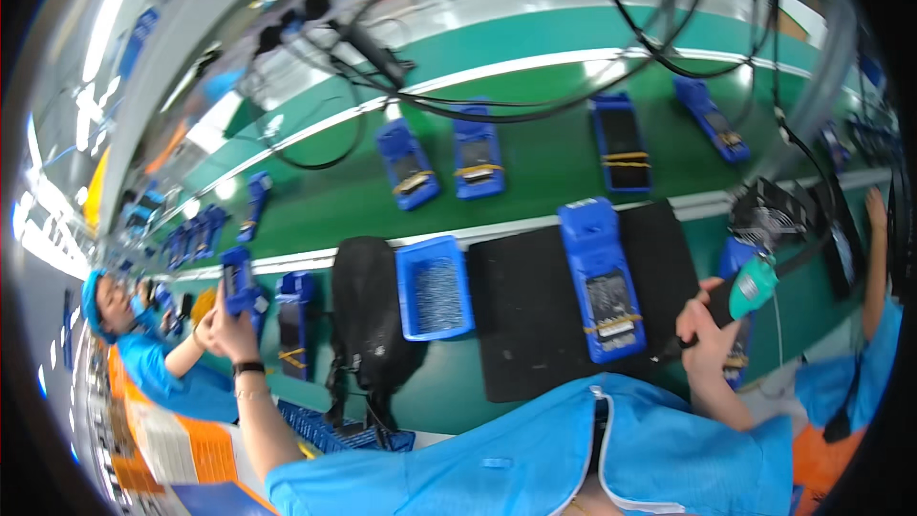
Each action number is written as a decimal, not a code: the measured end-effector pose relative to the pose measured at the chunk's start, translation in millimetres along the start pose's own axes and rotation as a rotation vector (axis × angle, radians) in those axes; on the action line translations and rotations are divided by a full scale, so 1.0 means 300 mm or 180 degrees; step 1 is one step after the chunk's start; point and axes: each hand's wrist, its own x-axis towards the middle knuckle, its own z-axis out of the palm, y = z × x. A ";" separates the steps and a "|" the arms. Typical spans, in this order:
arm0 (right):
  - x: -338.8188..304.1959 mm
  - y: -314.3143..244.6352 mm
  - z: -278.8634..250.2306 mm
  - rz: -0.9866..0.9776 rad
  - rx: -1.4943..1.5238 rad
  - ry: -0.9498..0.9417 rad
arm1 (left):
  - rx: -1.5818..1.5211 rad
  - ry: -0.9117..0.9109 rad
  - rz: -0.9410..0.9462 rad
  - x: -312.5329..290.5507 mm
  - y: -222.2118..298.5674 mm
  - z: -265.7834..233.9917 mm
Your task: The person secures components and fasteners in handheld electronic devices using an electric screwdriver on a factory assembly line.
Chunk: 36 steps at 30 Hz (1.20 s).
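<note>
one blue jacket is nearest; right of the black mat, the right hand grips one screwdriver, bit slanting left and nearward; the left hand clasps one blue holder, lengthwise away; beyond, at least four banded holders.

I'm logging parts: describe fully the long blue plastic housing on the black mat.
The long blue plastic-looking housing has a blue upper part and a dark rectangular inset below, with a yellowish band across it near the lower end. It lies on the rectangular black mat, upper end leaning left and reaching the mat's far edge. It is not gripped; fine details are blurred.
</note>
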 end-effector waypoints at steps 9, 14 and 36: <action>-0.049 -0.029 0.019 -0.0137 -0.0026 -0.0322 | -0.3838 -0.1677 -0.1032 -0.222 0.904 -0.364; -0.051 -0.030 -0.020 -0.0226 0.0184 -0.0288 | -0.4894 -0.3159 -0.1466 -0.355 1.128 -0.181; -0.052 -0.016 -0.096 -0.0116 0.0560 -0.0698 | -0.2405 -0.1729 0.0999 -0.140 1.852 0.323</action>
